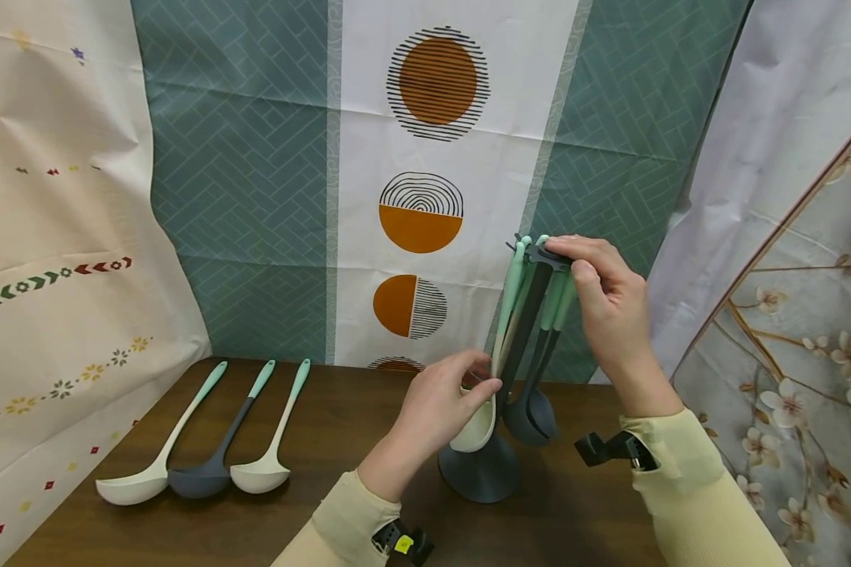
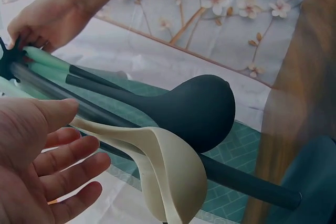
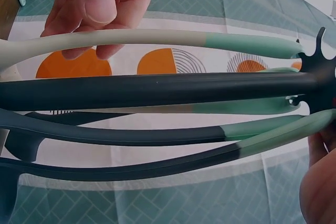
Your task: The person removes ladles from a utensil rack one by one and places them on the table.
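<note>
My left hand sits low beside the stand, fingers loosely curved around the bowl of a cream ladle that hangs from it — thumb in front, fingertips behind, resting on it rather than gripping hard. In my left wrist view that cream ladle hangs against the stand's dark pole, with a grey ladle right behind it and my fingers spread just beside them.

My right hand is up at the top of the stand, fingers curled over the hook ring, pinching it where the mint handle ends hang. My right wrist view shows the pole running between the hanging handles, cream and grey fading to mint near the ring.

The stand is on the wooden table, its round base just ahead of my left wrist. Well to the left of the stand, three more ladles lie side by side, bowls toward me — cream, grey, cream.
</note>
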### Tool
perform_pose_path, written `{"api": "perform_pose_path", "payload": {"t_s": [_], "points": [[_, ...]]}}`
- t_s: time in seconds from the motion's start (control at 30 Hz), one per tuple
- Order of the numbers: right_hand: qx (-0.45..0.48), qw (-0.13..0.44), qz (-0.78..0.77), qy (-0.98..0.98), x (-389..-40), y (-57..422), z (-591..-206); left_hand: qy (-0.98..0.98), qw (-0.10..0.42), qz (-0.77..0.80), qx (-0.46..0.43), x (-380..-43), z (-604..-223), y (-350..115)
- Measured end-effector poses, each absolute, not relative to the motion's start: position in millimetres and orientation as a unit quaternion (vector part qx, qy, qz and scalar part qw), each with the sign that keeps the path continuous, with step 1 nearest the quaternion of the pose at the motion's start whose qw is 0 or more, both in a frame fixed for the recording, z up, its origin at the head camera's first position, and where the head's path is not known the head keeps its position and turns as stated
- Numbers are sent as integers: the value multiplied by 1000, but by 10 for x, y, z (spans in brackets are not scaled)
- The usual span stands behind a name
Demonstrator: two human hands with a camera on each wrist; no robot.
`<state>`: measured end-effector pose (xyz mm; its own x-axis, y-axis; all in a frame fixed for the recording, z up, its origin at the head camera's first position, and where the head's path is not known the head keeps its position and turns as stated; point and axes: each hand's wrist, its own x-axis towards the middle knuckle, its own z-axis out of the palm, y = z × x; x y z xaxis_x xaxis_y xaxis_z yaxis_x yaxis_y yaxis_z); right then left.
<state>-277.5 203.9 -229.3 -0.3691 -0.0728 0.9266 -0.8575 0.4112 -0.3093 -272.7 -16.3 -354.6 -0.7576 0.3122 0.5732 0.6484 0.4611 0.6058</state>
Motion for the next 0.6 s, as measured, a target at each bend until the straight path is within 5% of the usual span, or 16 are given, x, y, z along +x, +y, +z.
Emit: {"api": "perform_pose_path", "payload": {"t_s": [0.6], "points": [[322,446,439,-711,-2792,2033,-2290,-835,183,-431,-289,-2744,-3566,-129]]}}
